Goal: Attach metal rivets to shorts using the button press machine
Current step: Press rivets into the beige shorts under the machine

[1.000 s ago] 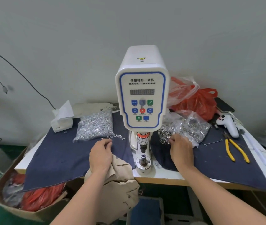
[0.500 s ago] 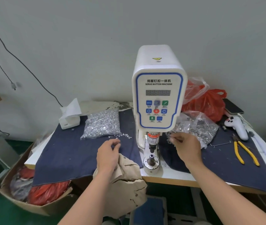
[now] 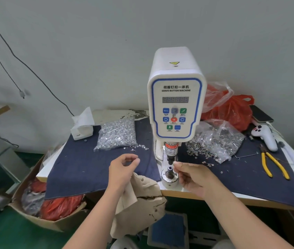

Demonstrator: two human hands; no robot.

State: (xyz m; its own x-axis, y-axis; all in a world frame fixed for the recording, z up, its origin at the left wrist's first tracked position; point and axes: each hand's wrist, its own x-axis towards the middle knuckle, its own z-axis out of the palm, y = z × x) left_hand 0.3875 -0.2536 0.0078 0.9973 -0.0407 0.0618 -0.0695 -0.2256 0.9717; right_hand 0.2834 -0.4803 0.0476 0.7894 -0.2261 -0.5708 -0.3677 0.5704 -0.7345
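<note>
The white servo button machine [image 3: 176,105] stands at the middle of the table, its lower die [image 3: 169,172] near the front edge. My right hand [image 3: 193,177] has its fingertips pinched together right at the die, seemingly on a small metal ring that the fingers hide. My left hand [image 3: 123,169], left of the die, pinches a small shiny rivet between thumb and forefinger and pins the beige shorts [image 3: 139,202], which hang over the table edge. A bag of silver rivets [image 3: 117,134] lies to the left of the machine. An open bag of metal rings [image 3: 218,139] lies to its right.
Dark blue denim cloth [image 3: 88,164] covers the tabletop. Yellow pliers [image 3: 275,166], a white handheld controller [image 3: 266,137], a phone [image 3: 261,114] and a red plastic bag [image 3: 232,110] are at the right. A tissue box [image 3: 82,126] sits back left, a cardboard box [image 3: 52,212] on the floor.
My right hand left the ring pile and came down to the lower die. My left hand drew back from the loose rivets, pinching one. The view shifted left.
</note>
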